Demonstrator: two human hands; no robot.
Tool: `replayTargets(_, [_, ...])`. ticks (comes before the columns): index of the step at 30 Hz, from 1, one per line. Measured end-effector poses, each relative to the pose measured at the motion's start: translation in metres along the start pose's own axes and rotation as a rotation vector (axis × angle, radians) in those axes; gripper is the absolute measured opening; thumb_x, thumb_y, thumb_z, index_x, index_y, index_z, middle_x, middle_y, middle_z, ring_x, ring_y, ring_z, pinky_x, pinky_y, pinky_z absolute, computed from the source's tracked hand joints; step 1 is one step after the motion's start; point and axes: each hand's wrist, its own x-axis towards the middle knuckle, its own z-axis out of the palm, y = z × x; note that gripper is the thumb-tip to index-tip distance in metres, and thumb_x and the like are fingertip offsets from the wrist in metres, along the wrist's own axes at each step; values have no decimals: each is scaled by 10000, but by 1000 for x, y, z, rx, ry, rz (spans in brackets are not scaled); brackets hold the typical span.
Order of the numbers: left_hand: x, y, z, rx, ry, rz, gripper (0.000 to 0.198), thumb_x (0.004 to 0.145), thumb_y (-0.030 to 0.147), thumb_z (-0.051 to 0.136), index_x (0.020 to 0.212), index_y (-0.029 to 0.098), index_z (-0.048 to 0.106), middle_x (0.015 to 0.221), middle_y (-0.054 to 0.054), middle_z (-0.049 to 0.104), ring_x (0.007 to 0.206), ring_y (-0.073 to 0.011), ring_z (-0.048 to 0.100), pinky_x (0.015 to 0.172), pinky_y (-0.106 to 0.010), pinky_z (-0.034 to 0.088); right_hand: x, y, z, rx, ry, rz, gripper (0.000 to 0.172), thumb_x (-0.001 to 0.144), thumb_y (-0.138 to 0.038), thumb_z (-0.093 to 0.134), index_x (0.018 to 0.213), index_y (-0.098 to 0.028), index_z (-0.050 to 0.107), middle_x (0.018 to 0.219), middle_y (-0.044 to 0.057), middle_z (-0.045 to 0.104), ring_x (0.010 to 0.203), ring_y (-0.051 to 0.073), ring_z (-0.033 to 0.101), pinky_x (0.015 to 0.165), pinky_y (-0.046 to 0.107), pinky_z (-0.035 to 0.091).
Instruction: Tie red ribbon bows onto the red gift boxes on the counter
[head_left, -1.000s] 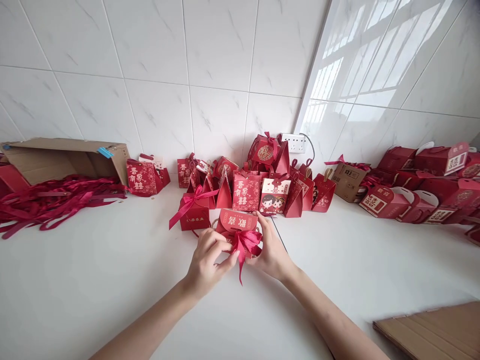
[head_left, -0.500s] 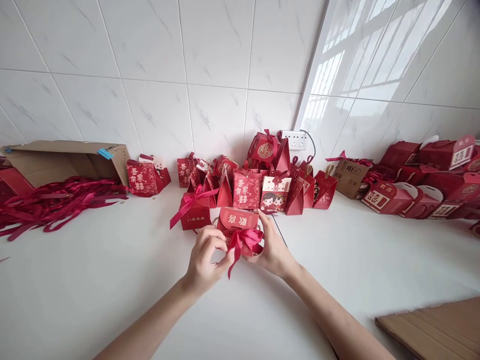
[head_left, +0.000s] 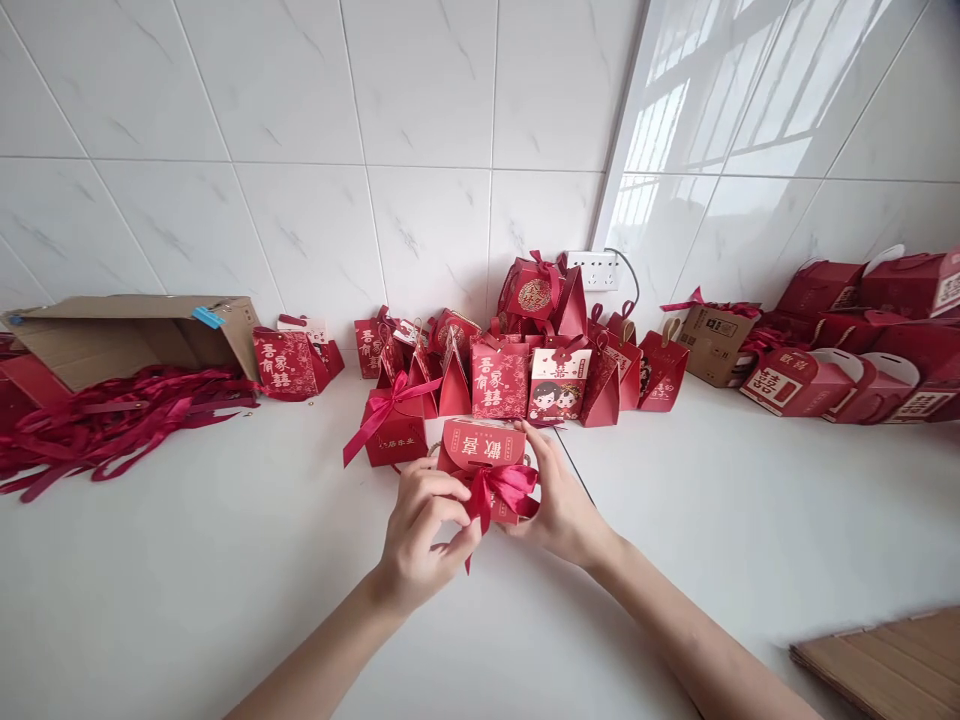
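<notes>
Here, a red cardboard gift box with pale lettering (head_left: 481, 444) is in the centre, over the smooth white tabletop (head_left: 292, 570). The right hand (head_left: 568, 508) grasps its right side; the left hand (head_left: 424, 538), fingers curled, touches its shiny crimson ribbon bow (head_left: 508, 490), though I cannot tell whether it pinches.
</notes>
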Motion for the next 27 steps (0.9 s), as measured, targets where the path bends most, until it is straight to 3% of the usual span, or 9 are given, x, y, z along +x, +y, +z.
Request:
replayTargets(7, [2,3,-1,-2,-4,10,207,757,36,556,710,206,447,708,23,571,645,-116,570,801,-412,513,1,-4,-4,-2,25,-36,1015,697,-240,716,1465,-197,55,1329,208,429,1203,328,490,879,466,528])
replayTargets(13, [6,8,-3,7,-14,15,192,757,25,559,808,201,504,622,61,519,565,-96,543,796,-412,513,0,-5,-3,0,28,-24,1014,696,-229,712,1468,-194,55,1347,214,407,1235,342,463,910,491,508])
replayTargets(20, [7,11,-5,29,-32,63,147,773,59,581,802,199,548,632,52,511,593,-100,536,839,-432,487,-1,-7,-2,53,39,5,1012,697,-256,720,1468,-227,64,1362,196,388,1281,337,417,942,493,494])
replayTargets(27, [8,18,-10,36,-5,51,160,774,58,591,824,209,605,731,31,418,660,-99,474,917,-466,482,-4,-13,-4,134,31,27,1069,686,-304,769,1476,-222,54,1402,209,343,1299,350,394,857,426,555])
